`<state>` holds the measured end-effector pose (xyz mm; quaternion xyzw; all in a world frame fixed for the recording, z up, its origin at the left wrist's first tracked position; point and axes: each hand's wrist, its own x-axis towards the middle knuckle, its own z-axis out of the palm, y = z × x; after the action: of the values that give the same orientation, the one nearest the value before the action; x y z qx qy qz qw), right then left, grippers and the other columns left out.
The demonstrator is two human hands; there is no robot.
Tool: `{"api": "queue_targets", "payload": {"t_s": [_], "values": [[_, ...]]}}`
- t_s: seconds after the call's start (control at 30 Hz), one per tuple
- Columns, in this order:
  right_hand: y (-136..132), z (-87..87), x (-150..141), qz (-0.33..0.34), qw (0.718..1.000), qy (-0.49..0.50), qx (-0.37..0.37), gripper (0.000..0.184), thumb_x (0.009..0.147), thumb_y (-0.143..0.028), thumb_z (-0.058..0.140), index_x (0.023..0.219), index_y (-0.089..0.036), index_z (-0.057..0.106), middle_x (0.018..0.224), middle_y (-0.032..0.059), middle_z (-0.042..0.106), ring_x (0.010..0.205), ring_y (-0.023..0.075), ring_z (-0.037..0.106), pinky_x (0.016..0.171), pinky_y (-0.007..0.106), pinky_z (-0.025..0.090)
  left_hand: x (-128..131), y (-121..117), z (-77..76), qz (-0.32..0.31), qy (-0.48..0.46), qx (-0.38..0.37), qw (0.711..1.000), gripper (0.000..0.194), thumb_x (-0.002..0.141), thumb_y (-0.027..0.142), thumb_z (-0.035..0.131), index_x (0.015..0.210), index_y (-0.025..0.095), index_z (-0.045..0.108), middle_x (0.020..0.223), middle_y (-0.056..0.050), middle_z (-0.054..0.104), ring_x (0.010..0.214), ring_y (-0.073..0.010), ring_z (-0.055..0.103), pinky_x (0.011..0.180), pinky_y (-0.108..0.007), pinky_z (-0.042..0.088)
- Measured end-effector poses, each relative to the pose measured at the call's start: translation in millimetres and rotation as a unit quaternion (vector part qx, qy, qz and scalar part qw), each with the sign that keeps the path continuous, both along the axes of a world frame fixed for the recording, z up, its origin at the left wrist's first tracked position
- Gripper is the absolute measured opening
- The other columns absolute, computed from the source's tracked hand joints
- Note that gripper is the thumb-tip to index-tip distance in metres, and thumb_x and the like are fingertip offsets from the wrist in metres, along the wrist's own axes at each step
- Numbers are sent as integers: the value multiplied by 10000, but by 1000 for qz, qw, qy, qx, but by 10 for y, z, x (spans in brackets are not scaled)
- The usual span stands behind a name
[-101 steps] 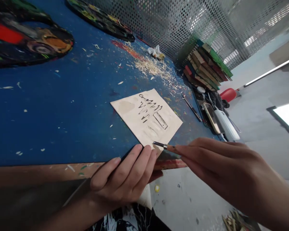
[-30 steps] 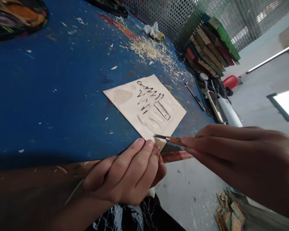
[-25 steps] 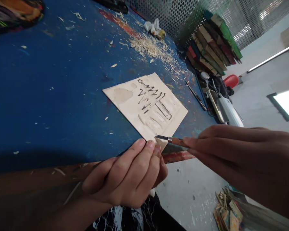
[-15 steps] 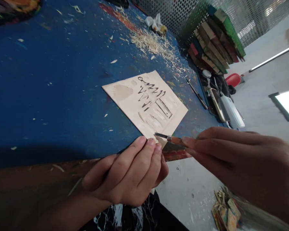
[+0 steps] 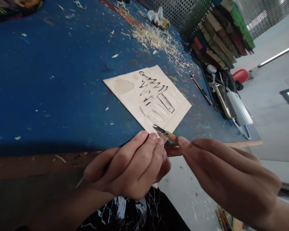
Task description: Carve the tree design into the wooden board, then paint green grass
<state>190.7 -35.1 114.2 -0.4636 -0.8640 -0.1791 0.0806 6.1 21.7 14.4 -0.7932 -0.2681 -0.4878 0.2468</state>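
A pale, flat carving board [image 5: 127, 77] with a black zigzag tree-like drawing and shallow carved grooves lies on the blue table at its near edge. My left hand [image 5: 132, 166] is closed on the board's near corner, fingertips on top; the thumb's hold is partly hidden. My right hand [image 5: 226, 170] grips the wooden handle of a carving gouge [image 5: 172, 138] between thumb and fingers. The gouge's metal tip is over the board's near part, just beyond my left fingertips; whether it touches the surface I cannot tell.
Wood shavings [image 5: 159, 41] are heaped on the table [image 5: 62, 96] beyond the board. A dark pen-like tool [image 5: 201, 89], a phone [image 5: 223, 99] and a white power bank [image 5: 239, 107] with a cable lie at right. Stacked painted blocks [image 5: 221, 35] stand behind, by a perforated metal panel [image 5: 180, 16].
The gouge has tilted more steeply, its tip slightly further up the board, and my right hand has swung lower and turned. My left hand keeps its hold. The camera view has shifted slightly.
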Motion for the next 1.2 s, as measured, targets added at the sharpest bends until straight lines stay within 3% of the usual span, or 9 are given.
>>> {"api": "queue_targets", "payload": {"t_s": [0.27,0.57,0.73,0.8,0.9,1.1,1.2], "values": [[32,-48,-27,5,999,12,-45,247,901,-63,528,1124,-107,627,925,42,707,765,118,646,629,231,514,-16,-70,-53,6,18,-40,999,294,747,364,739,1006,228,709,1089,69,706,919,-102,653,577,-267,452],[45,-192,-116,17,999,39,18,254,926,-104,502,1149,-52,614,878,62,690,732,124,607,630,256,491,-45,-35,-31,-4,28,-18,999,281,753,372,729,961,183,718,1057,37,717,910,-100,650,584,-260,426],[120,107,-54,32,998,-12,-47,177,920,-137,528,1050,-123,648,830,14,668,596,92,544,512,252,430,17,-52,-14,23,-12,-31,999,214,750,339,723,919,207,715,981,49,734,837,-102,664,558,-277,418],[144,274,-56,50,996,-19,-73,167,922,-128,502,887,-157,663,763,6,651,529,100,498,474,281,400,56,-65,19,29,-27,-48,998,161,749,315,703,865,203,712,923,61,742,810,-93,670,547,-276,416],[154,449,-102,84,994,12,-71,292,905,-96,489,643,-183,584,668,16,615,478,109,461,470,308,396,100,-78,55,38,-58,-50,996,142,735,286,692,852,207,709,877,81,744,777,-80,672,532,-290,393],[179,535,-239,106,994,14,-20,424,926,-93,415,531,-205,522,552,11,548,400,103,361,391,301,350,129,-79,33,49,-72,-41,995,163,748,318,678,886,238,714,897,100,739,744,-88,682,524,-313,382],[183,513,-271,103,994,5,-29,442,897,-40,407,503,-200,525,517,12,511,393,108,357,366,303,330,138,-76,16,45,-82,-42,995,170,761,332,662,893,237,714,908,85,740,742,-110,690,514,-331,373]]}}
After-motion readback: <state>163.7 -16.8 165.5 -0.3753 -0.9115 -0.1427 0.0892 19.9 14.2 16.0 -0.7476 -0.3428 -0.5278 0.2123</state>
